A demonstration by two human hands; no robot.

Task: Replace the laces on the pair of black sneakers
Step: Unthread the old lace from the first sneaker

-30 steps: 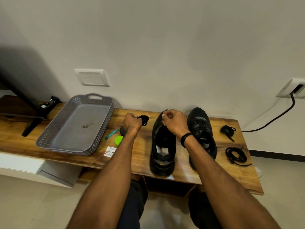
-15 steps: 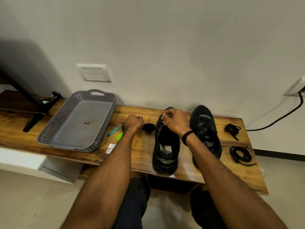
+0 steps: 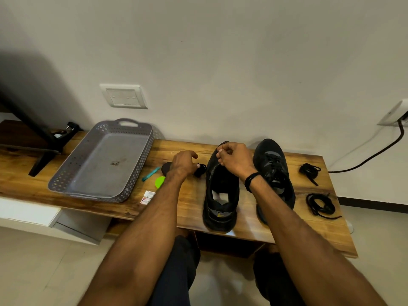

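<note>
Two black sneakers stand on the wooden bench (image 3: 189, 202), toes toward the wall. The left sneaker (image 3: 220, 195) gapes open with no laces across its top. My right hand (image 3: 236, 160) hovers over its toe end, fingers curled, pinching a thin black lace strand. My left hand (image 3: 183, 164) rests on the bench just left of that shoe, fingers relaxed, thumb beside a small black lace bundle (image 3: 200, 170) lying on the wood. The right sneaker (image 3: 273, 171) is laced. Two more black lace coils, a far coil (image 3: 309, 171) and a near coil (image 3: 321, 205), lie at the bench's right end.
A grey perforated basket (image 3: 136, 173) sits at the left. Between it and my left arm lie a teal pen (image 3: 151, 173), a green lid (image 3: 160, 182), a black disc (image 3: 166, 167) and small paper cards (image 3: 148, 196). A black cable (image 3: 364, 161) runs from a wall socket.
My left hand lowered the small lace bundle onto the bench beside the left sneaker and let go of it. My right hand stayed pinching at the shoe's toe end.
</note>
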